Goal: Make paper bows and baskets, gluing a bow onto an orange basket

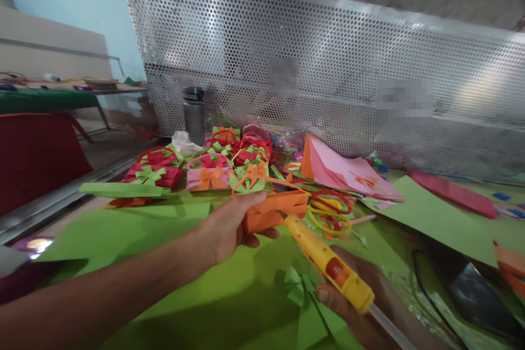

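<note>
My left hand point(229, 224) grips a small orange paper bag point(273, 210) by its left end, thumb on top and fingers beneath. Closed around a yellow hot glue gun point(328, 257), my right hand point(353, 290) is partly hidden behind it. The gun's nozzle points up and left at the bag's front face; whether it touches the paper I cannot tell. A clear glue stick point(391, 328) sticks out of its back end. Below the bag lies a green paper bow point(296, 287) beside folded green paper.
Finished-looking paper bags with bows, such as a pink one point(209, 178), stand at the back left near a grey bottle point(194, 117). Yellow-handled scissors point(328, 216), pink sheets point(344, 167) and green sheets point(435, 216) lie rightward. A perforated metal panel point(246, 38) stands behind.
</note>
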`<state>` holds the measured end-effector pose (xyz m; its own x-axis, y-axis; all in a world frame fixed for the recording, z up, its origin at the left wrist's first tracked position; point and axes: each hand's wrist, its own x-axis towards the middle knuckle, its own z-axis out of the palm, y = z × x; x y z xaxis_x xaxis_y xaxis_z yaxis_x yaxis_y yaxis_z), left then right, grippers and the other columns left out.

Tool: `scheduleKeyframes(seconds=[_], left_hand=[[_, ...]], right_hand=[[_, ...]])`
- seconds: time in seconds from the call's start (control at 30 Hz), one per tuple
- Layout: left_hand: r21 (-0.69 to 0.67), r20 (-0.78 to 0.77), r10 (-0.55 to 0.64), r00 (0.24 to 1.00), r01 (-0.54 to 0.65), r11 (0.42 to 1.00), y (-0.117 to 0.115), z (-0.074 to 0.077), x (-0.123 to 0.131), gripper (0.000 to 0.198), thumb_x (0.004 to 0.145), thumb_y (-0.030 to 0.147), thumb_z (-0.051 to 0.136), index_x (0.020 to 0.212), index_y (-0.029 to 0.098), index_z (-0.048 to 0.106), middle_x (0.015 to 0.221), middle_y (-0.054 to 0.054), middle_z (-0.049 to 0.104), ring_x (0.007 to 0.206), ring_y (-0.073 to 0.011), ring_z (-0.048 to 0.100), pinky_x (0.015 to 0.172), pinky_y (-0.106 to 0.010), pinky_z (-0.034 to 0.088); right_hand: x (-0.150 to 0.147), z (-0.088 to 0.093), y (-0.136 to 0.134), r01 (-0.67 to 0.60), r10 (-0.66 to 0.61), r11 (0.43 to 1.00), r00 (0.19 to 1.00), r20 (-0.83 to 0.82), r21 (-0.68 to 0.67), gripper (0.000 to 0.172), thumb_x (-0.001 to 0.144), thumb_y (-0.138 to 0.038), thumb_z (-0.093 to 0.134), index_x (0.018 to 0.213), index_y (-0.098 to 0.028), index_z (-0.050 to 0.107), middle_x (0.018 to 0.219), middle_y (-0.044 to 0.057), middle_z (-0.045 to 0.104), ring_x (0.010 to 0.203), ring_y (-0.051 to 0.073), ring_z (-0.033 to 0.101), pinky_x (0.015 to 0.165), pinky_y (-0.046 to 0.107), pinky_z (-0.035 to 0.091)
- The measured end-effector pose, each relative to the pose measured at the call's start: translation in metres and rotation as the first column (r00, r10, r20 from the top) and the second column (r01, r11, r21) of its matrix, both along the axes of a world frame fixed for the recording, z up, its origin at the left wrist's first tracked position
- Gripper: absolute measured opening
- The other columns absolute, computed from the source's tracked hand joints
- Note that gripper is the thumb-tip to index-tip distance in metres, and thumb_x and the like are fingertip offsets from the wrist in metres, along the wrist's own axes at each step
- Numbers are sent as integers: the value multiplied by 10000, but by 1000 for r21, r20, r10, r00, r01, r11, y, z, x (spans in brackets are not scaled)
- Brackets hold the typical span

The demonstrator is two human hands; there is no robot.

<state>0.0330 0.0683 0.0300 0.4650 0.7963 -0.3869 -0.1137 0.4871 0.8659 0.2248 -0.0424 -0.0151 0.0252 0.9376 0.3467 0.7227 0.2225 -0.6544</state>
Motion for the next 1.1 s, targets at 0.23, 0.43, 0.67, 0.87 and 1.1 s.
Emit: scheduleKeyframes(seconds=[0.23, 0.43, 0.67, 0.87, 1.1], left_hand=[[18, -31, 6, 999, -6, 1000, -3, 1, 0, 292, 874, 343, 485, 1028, 144, 633, 787, -53, 696, 543, -154, 666, 338, -168, 325], [17, -31, -1, 1000, 1, 1000, -3, 0, 1, 288, 893, 326, 470, 1051, 134, 616, 775, -39, 692, 552, -143, 667, 335, -156, 322], [21, -29, 1, 1000, 0, 1000, -5, 0, 2, 279, 903, 310, 468, 1062, 134, 615, 771, -36, 700, 546, -146, 668, 317, -153, 348], [73, -13, 1, 1000, 0, 997, -5, -5, -1, 261, 885, 309, 495, 1036, 140, 625, 808, -42, 706, 549, -151, 669, 318, -159, 369], [159, -28, 36, 999, -31, 987, -3, -9, 1, 216, 842, 307, 535, 967, 151, 617, 832, -48, 700, 568, -154, 667, 326, -163, 380]], right_hand=[[13, -10, -6, -25, 29, 999, 994, 103, -39, 316, 767, -493, 541, 626, -226, 450, 539, -40, 426, 480, 114, 368, 449, 239, 288], [6, -3, -3, -27, 31, 998, 996, 84, -55, 372, 777, -538, 529, 621, -215, 431, 549, -38, 449, 475, 109, 397, 459, 241, 268], [8, -4, -4, -23, 31, 996, 995, 93, -88, 387, 775, -563, 516, 638, -208, 444, 551, -40, 452, 478, 105, 395, 466, 240, 259], [6, 0, -6, -27, 37, 989, 997, 67, -143, 355, 776, -515, 536, 632, -210, 425, 555, -43, 466, 479, 98, 391, 462, 231, 267], [4, 4, -7, -47, 55, 996, 992, 114, -72, 348, 802, -498, 518, 635, -205, 432, 551, -41, 464, 480, 99, 407, 470, 232, 278]])
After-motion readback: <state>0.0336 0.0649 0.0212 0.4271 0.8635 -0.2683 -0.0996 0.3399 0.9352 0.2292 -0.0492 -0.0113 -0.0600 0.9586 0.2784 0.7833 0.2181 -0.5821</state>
